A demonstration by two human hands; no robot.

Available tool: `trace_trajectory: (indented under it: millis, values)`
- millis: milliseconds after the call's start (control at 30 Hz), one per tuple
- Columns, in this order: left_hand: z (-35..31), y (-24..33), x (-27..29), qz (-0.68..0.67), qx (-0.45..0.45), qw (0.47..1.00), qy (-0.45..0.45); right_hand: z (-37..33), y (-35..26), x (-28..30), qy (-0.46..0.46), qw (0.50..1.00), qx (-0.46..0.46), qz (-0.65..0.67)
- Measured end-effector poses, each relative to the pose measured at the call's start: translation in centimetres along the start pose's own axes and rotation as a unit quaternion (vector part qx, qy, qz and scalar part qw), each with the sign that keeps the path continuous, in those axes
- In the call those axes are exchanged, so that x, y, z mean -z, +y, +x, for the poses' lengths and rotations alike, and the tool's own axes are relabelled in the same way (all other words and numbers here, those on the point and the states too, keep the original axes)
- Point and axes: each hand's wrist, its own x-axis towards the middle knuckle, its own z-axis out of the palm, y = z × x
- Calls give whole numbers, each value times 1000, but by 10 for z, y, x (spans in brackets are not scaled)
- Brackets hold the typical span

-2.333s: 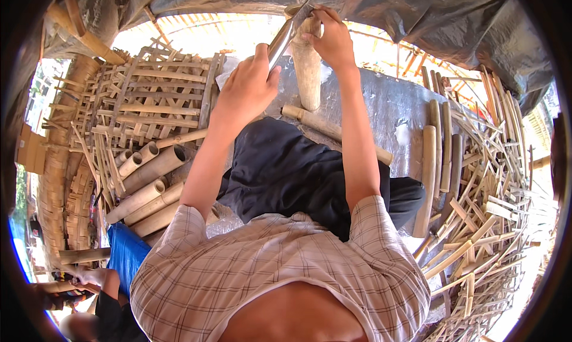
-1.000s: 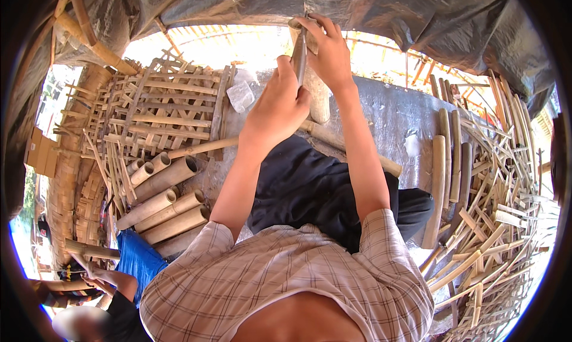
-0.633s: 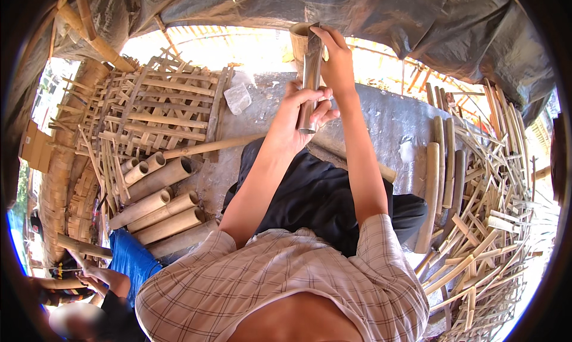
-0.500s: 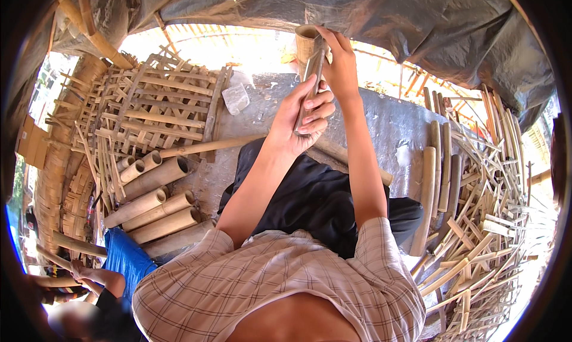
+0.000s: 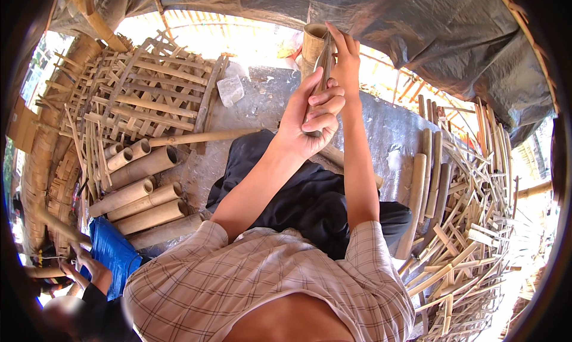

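My left hand [image 5: 313,112] is wrapped round a long flat grey-brown bar [image 5: 325,59], which slants up and away to the right. I cannot tell whether this bar is a blade or a strip. Its far end is beside the rim of an upright bamboo tube [image 5: 312,44]. My right hand [image 5: 347,62] is at the tube's right side, index finger stretched up by its open top and other fingers partly bent. The bar and my left hand hide much of the tube, and the right thumb is hard to make out.
Cut bamboo tubes [image 5: 143,190] lie at left below a lattice of slats [image 5: 155,83]. A pale block [image 5: 230,92] sits beside it. Bamboo poles [image 5: 411,205] and heaped strips [image 5: 465,252] are at right. Dark sheeting [image 5: 429,20] hangs above; another person's arm [image 5: 95,270] shows lower left.
The bar has swung more upright in my left hand, which has moved a little right and toward my right hand. My view has shifted slightly, and the other person's arm has moved.
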Motion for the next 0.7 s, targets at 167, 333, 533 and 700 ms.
trace_trajectory:
  millis: [167, 333, 533, 700]
  values:
    - [-3, -4, -4, -81, 7, 996, -30, -2, 1, 8, -31, 999, -5, -9]
    - [3, -13, 4, -52, -3, 998, -36, -6, 15, 7, -2, 1000, 8, -24]
    - [1, -16, 18, -18, -29, 999, -37, -82, 51, 41, -17, 993, -100, -65]
    - [4, -10, 33, 28, -37, 998, -35, -279, 130, 95, -304, 867, -321, -231]
